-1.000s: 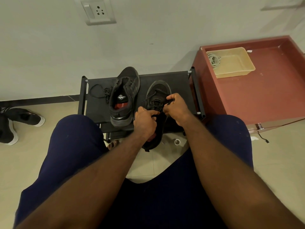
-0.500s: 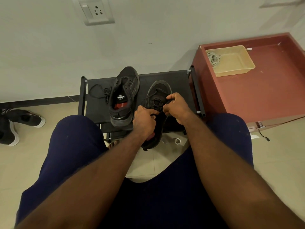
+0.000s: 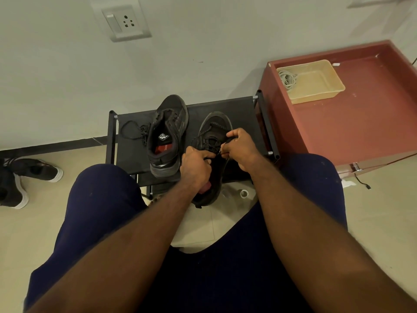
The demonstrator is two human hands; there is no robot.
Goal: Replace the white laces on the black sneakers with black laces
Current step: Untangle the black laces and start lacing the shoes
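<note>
Black fabric rack (image 3: 243, 114): on its left half the laced sneaker (image 3: 168, 136) is laid, lace ends (image 3: 130, 132) trailing leftward. On its right half the second sneaker (image 3: 216, 125) is overhung at the front; its black lace (image 3: 208, 143) is pinched by the curled left hand (image 3: 195, 168) and right hand (image 3: 241, 146). Since a second ago, almost nothing has been shifted; tightening is judged unfinished. White laces (image 3: 287, 79) are seen right of the rack.
</note>
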